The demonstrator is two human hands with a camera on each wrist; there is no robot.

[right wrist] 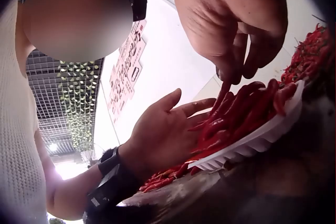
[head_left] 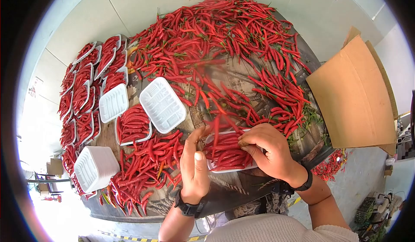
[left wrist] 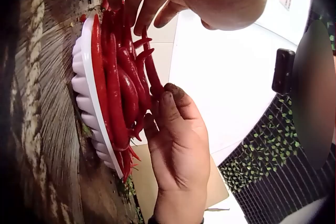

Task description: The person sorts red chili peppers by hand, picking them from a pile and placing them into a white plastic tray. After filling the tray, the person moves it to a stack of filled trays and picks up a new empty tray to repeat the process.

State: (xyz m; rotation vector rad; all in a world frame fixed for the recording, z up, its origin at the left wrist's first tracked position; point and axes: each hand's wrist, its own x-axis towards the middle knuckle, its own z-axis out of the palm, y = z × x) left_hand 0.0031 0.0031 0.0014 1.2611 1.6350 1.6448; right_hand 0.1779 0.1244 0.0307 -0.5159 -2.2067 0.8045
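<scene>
A white ribbed tray [head_left: 229,170] heaped with red chili peppers [head_left: 227,153] stands near the table's front edge. My right hand [head_left: 270,149] pinches a chili [left wrist: 151,71] between thumb and fingertips over the tray's right side. Beside the tray's left end, my left hand [head_left: 194,166] is held upright with its fingers extended; in the right wrist view this left hand [right wrist: 163,129] has its palm toward the peppers. The right wrist view shows the right hand [right wrist: 236,19] above the heap, fingertips down on a pepper.
A large chili pile [head_left: 207,26] covers the table's back, and a smaller one [head_left: 151,168] lies left of my hands. Filled trays [head_left: 82,90] stand far left, near stacked empty trays [head_left: 97,168]. Two empty trays [head_left: 163,105] lie mid-left. A cardboard box [head_left: 354,95] is at the right.
</scene>
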